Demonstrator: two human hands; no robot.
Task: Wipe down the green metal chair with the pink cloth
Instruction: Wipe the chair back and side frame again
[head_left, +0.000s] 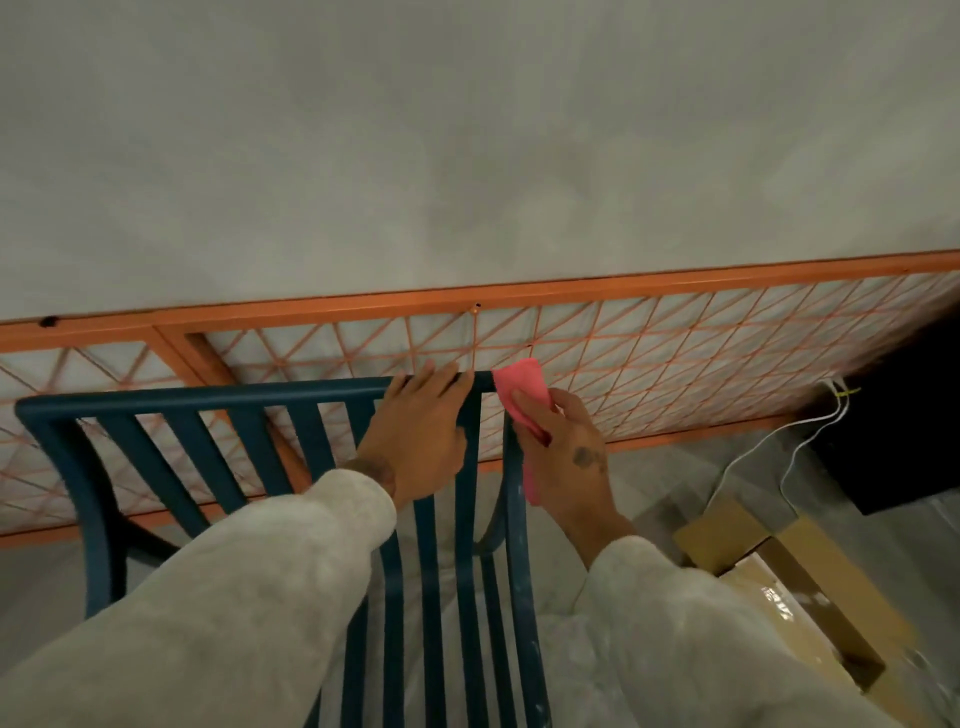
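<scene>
Your right hand (566, 457) has its grip closed on the pink cloth (519, 395), fingers pinching it against the top right corner of the green metal chair (208, 400), where the top rail bends down into the side upright. Part of the cloth hangs below your palm beside that upright. Your left hand (415, 436) lies flat and open over the top rail just beside the cloth, fingers draped over the far edge, steadying the frame and not clasping it.

The cloth looks thin and limp, so it should fold around the narrow bars easily; bunch it in the palm to keep pressure on it. The chair is stiff painted metal with slim slats, probably light enough to shift under a hard wipe, so hold it by the top rail. Pale specks dot the right upright lower down, perhaps dust or paint; the view is too soft to say.

Behind the chair an orange lattice panel (623, 353) leans along a grey wall (467, 130). To the right, cardboard boxes (779, 571) sit on the floor, with white cables (753, 452) trailing towards a dark object.
</scene>
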